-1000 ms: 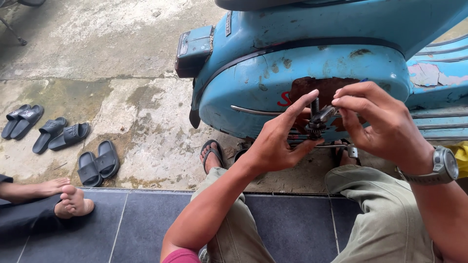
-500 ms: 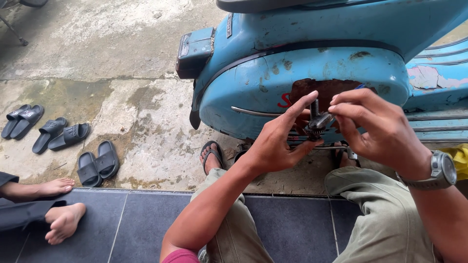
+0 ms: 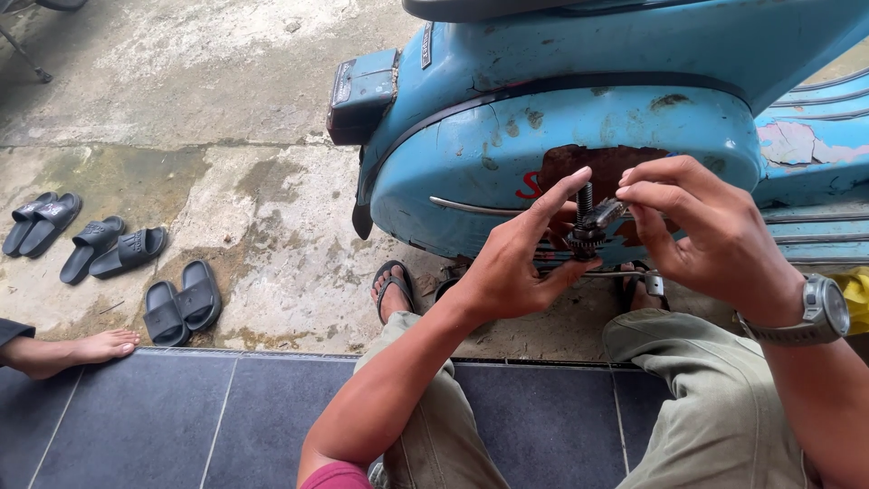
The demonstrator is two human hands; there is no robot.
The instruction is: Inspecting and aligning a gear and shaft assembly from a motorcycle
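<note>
You had the small geared shaft (image 3: 587,226) pinched upright between both hands, in front of the blue scooter's (image 3: 561,118) side panel. Your left hand (image 3: 520,263) clamped its gear end; your right hand (image 3: 701,226) closed on the metal piece at its top. A firm left-hand hold with small right-finger turns looked best.
</note>
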